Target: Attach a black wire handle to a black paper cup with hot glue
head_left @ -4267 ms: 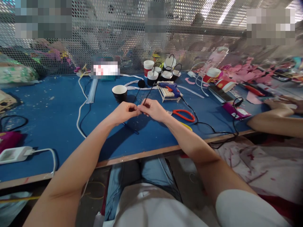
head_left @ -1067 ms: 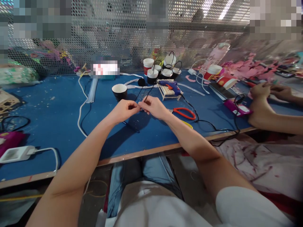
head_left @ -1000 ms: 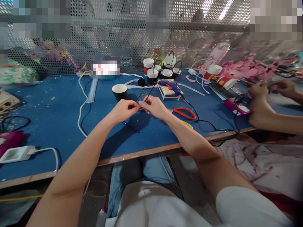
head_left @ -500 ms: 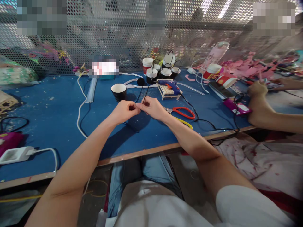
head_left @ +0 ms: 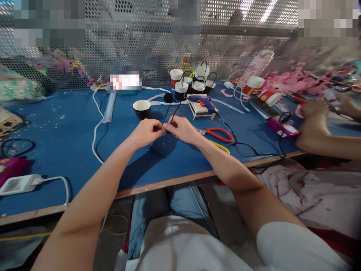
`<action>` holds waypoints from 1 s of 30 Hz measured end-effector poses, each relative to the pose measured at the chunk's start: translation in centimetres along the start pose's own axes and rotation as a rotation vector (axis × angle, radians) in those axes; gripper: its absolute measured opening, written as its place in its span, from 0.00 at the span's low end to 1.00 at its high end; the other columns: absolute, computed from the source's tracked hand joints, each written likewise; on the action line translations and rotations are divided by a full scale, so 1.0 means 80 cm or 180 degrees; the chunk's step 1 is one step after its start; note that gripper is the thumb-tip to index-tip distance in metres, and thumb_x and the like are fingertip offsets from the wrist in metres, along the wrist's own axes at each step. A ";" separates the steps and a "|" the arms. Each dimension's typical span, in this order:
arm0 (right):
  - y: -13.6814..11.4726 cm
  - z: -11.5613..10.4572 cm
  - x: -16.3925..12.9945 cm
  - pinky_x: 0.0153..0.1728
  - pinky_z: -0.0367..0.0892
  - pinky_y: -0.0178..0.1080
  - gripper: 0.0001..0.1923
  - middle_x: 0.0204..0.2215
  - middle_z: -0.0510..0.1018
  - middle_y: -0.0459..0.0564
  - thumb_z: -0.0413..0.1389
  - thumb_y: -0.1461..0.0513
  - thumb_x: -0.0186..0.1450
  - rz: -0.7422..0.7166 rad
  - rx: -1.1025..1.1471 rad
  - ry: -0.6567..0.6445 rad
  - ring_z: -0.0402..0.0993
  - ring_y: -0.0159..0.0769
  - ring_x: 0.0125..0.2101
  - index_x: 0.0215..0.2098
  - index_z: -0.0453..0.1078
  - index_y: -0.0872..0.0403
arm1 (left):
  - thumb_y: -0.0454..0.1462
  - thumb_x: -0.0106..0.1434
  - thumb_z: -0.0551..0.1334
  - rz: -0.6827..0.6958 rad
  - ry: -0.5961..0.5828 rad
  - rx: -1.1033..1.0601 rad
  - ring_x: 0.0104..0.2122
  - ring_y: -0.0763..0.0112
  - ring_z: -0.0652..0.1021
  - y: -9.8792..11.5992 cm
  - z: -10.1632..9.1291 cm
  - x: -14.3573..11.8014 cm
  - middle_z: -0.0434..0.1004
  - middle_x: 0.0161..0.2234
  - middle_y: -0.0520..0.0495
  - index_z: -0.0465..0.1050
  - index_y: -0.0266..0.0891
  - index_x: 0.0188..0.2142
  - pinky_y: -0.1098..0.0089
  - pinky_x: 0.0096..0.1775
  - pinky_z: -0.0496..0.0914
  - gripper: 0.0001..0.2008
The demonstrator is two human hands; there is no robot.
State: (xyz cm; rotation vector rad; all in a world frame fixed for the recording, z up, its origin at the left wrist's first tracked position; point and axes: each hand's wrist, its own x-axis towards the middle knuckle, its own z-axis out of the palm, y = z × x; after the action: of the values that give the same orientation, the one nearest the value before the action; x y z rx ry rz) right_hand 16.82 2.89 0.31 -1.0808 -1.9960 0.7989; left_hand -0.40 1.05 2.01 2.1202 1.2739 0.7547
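My left hand (head_left: 146,131) and my right hand (head_left: 182,128) meet fingertip to fingertip above the blue table (head_left: 56,135). Both pinch a thin black wire (head_left: 175,110) that rises from between them toward the back. The part of the wire inside my fingers is hidden. A black paper cup (head_left: 141,109) with a white inside stands just behind my left hand. Red-handled scissors (head_left: 217,134) lie right of my right hand.
A blue glue gun (head_left: 203,101) rests on a small wooden rack, with several black-and-white cups (head_left: 191,86) behind it. A white power strip (head_left: 17,184) and cables lie at front left. Another person's hands (head_left: 317,113) work among pink paper pieces at right. A perforated metal screen closes the back.
My hands stayed together at the same spot, fingers shifting slightly on the wire. The other person's hands at right moved about among the pink pieces.
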 end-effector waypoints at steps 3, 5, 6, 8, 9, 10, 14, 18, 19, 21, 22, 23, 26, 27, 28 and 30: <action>0.000 0.002 0.000 0.24 0.55 0.31 0.13 0.19 0.67 0.42 0.54 0.56 0.60 0.0005 -0.0128 0.0094 0.62 0.27 0.22 0.25 0.62 0.56 | 0.42 0.54 0.59 0.0034 0.0119 0.0201 0.26 0.70 0.72 -0.001 0.001 0.001 0.75 0.25 0.46 0.74 0.33 0.27 0.72 0.28 0.64 0.12; 0.001 0.003 0.000 0.24 0.55 0.32 0.13 0.19 0.66 0.42 0.54 0.55 0.60 0.0019 -0.0159 0.0149 0.62 0.26 0.22 0.25 0.62 0.56 | 0.41 0.54 0.60 0.0025 0.0154 0.0180 0.26 0.70 0.72 -0.001 0.003 0.001 0.75 0.25 0.46 0.74 0.33 0.27 0.72 0.27 0.64 0.12; 0.001 0.004 0.000 0.24 0.55 0.32 0.14 0.19 0.66 0.42 0.54 0.55 0.60 0.0027 -0.0170 0.0177 0.62 0.26 0.22 0.24 0.61 0.56 | 0.42 0.53 0.60 0.0011 0.0172 0.0135 0.26 0.70 0.72 -0.001 0.003 0.001 0.75 0.24 0.46 0.74 0.33 0.27 0.72 0.27 0.64 0.12; 0.002 0.005 0.000 0.23 0.54 0.32 0.15 0.18 0.66 0.42 0.55 0.53 0.59 0.0038 -0.0177 0.0238 0.61 0.26 0.21 0.23 0.61 0.56 | 0.42 0.53 0.60 -0.0022 0.0211 0.0021 0.25 0.71 0.71 -0.001 0.006 0.001 0.74 0.23 0.47 0.74 0.32 0.26 0.73 0.26 0.63 0.12; 0.002 0.006 0.000 0.23 0.54 0.32 0.16 0.18 0.66 0.42 0.55 0.53 0.59 0.0049 -0.0156 0.0270 0.61 0.26 0.21 0.22 0.61 0.56 | 0.42 0.53 0.61 -0.0039 0.0228 -0.0049 0.24 0.72 0.70 -0.002 0.007 0.001 0.73 0.22 0.48 0.73 0.32 0.26 0.73 0.26 0.62 0.13; 0.002 0.006 0.000 0.22 0.55 0.32 0.17 0.18 0.65 0.42 0.56 0.53 0.59 0.0072 -0.0110 0.0291 0.60 0.26 0.21 0.22 0.60 0.55 | 0.42 0.53 0.61 -0.0059 0.0234 -0.0124 0.23 0.73 0.68 -0.002 0.008 0.001 0.71 0.21 0.49 0.73 0.32 0.25 0.73 0.25 0.61 0.13; 0.002 0.004 0.000 0.19 0.58 0.31 0.15 0.18 0.66 0.41 0.56 0.53 0.59 0.0159 0.0444 -0.0004 0.61 0.25 0.18 0.25 0.61 0.55 | 0.42 0.52 0.62 -0.0207 0.0121 -0.0539 0.20 0.77 0.65 -0.005 0.011 0.002 0.66 0.18 0.52 0.70 0.33 0.22 0.74 0.23 0.57 0.12; -0.001 -0.001 0.000 0.20 0.63 0.30 0.10 0.20 0.68 0.42 0.54 0.56 0.61 0.0060 0.0898 -0.0302 0.64 0.26 0.20 0.30 0.63 0.56 | 0.42 0.51 0.63 -0.0294 -0.0007 -0.1002 0.23 0.76 0.68 -0.004 0.009 0.002 0.70 0.21 0.51 0.71 0.32 0.23 0.74 0.27 0.61 0.12; -0.001 -0.002 0.000 0.20 0.62 0.30 0.10 0.19 0.68 0.42 0.54 0.56 0.61 0.0084 0.0826 -0.0310 0.64 0.25 0.19 0.29 0.62 0.56 | 0.42 0.51 0.63 -0.0301 -0.0035 -0.1032 0.23 0.76 0.68 -0.003 0.009 0.001 0.71 0.21 0.51 0.71 0.32 0.23 0.74 0.27 0.61 0.13; -0.002 -0.004 -0.001 0.19 0.60 0.31 0.11 0.19 0.68 0.42 0.53 0.56 0.62 0.0135 0.0559 -0.0278 0.63 0.25 0.17 0.28 0.62 0.55 | 0.43 0.51 0.63 -0.0305 -0.0077 -0.1010 0.24 0.75 0.69 -0.002 0.008 0.001 0.72 0.22 0.50 0.72 0.32 0.24 0.73 0.29 0.62 0.13; -0.002 -0.004 -0.001 0.19 0.59 0.31 0.11 0.19 0.68 0.42 0.53 0.56 0.62 0.0133 0.0411 -0.0228 0.62 0.25 0.17 0.27 0.61 0.55 | 0.43 0.51 0.63 -0.0300 -0.0082 -0.0989 0.24 0.75 0.70 -0.002 0.007 0.001 0.72 0.22 0.50 0.73 0.32 0.25 0.73 0.29 0.63 0.13; -0.001 -0.004 0.000 0.19 0.58 0.31 0.12 0.19 0.69 0.42 0.53 0.56 0.62 0.0111 0.0271 -0.0162 0.62 0.25 0.17 0.27 0.61 0.55 | 0.43 0.52 0.63 -0.0296 -0.0084 -0.0966 0.25 0.75 0.70 -0.002 0.007 0.001 0.73 0.23 0.50 0.73 0.32 0.26 0.73 0.30 0.63 0.13; 0.000 -0.002 0.000 0.23 0.56 0.31 0.12 0.19 0.68 0.42 0.52 0.55 0.62 0.0013 -0.0043 -0.0022 0.62 0.26 0.20 0.26 0.62 0.55 | 0.43 0.52 0.62 -0.0275 -0.0095 -0.0841 0.25 0.74 0.69 -0.005 0.007 0.001 0.72 0.23 0.50 0.73 0.32 0.26 0.72 0.29 0.63 0.13; 0.000 -0.002 0.000 0.23 0.56 0.32 0.13 0.19 0.68 0.42 0.52 0.55 0.61 -0.0009 -0.0127 0.0008 0.62 0.26 0.21 0.25 0.62 0.56 | 0.43 0.53 0.62 -0.0268 -0.0100 -0.0787 0.24 0.75 0.69 -0.006 0.008 0.001 0.72 0.23 0.50 0.73 0.32 0.26 0.73 0.29 0.62 0.13; 0.000 -0.001 0.001 0.24 0.56 0.32 0.13 0.19 0.67 0.42 0.53 0.55 0.61 -0.0017 -0.0203 0.0029 0.62 0.27 0.22 0.25 0.62 0.56 | 0.43 0.52 0.62 -0.0260 -0.0101 -0.0739 0.24 0.75 0.68 -0.008 0.008 0.001 0.71 0.22 0.50 0.73 0.32 0.27 0.73 0.28 0.62 0.13; 0.000 0.000 0.001 0.25 0.55 0.32 0.13 0.19 0.67 0.42 0.53 0.55 0.60 0.0007 -0.0332 0.0086 0.61 0.27 0.22 0.24 0.62 0.56 | 0.43 0.52 0.62 -0.0244 -0.0076 -0.0659 0.23 0.76 0.67 -0.010 0.009 0.002 0.70 0.21 0.51 0.72 0.33 0.26 0.74 0.26 0.60 0.12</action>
State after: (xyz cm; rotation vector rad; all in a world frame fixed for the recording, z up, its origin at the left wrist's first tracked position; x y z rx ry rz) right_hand 16.79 2.93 0.32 -1.1471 -2.0329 0.6842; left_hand -0.29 1.41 0.94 1.8994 1.2024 0.7901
